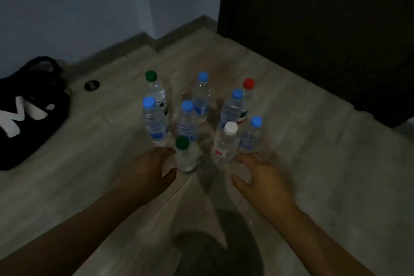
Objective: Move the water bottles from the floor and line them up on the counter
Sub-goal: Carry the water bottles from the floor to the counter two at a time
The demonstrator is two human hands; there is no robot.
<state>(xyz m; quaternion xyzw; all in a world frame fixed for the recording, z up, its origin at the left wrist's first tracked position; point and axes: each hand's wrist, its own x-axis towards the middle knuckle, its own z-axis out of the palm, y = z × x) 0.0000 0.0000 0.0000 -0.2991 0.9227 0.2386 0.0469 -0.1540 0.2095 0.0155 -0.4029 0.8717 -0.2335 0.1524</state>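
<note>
Bottles [187,119] number nine, all upright in a cluster on the wood-look floor [313,141]: five blue caps, two green, one red, one white. Left hand [152,168] is spread open beside the near green-capped bottle [184,154]; right hand [262,177] is open near the white-capped one [226,145]. A black bag [29,114] lies left, with a pale wall [78,2] and dark door [324,29] behind.

Head cam, looking down, close to floor [313,141]
</note>
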